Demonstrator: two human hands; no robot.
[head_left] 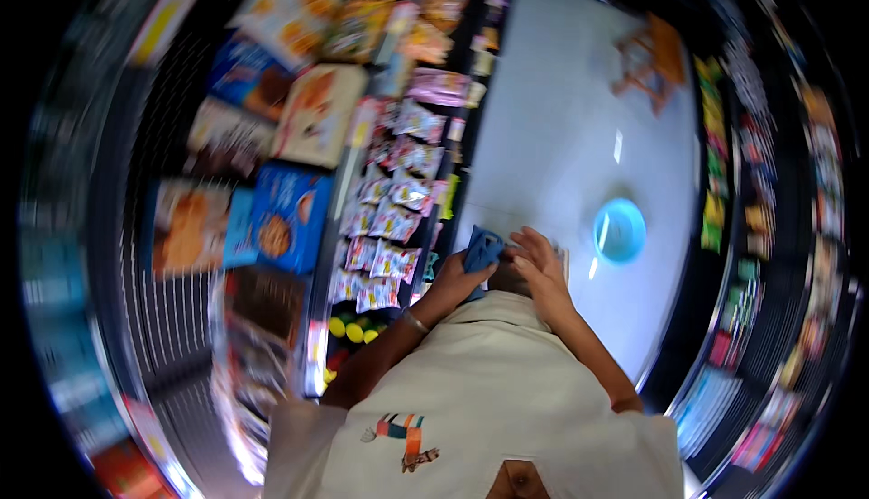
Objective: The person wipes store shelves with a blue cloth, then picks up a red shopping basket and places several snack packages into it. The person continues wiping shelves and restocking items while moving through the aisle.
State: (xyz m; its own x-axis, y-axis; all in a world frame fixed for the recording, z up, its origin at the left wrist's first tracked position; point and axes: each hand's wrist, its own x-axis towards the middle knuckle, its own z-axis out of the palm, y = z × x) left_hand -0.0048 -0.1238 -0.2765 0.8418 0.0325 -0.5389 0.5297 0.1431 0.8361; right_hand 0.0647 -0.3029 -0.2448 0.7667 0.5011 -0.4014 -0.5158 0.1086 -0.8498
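My left hand (456, 278) grips a bunched blue cloth (484, 249) in front of my waist, and a fold of it hangs below the fingers. Close beside it on the right is my right hand (538, 261), its fingers apart and slightly curled. The right fingertips are near the cloth; whether they touch it I cannot tell. To the left of my hands, shelves carry several small wrapped snack packets (395, 220) in rows. Further left on a higher shelf lie boxed goods, among them a blue box with a picture of food (288, 217).
On the pale floor (543, 105) stands a light blue basin (619, 231), ahead and to the right. A wooden folding stool (652, 61) is farther along the aisle. Stocked shelves (753, 220) line the right side. A clear plastic wrapping (251, 377) hangs near my left elbow.
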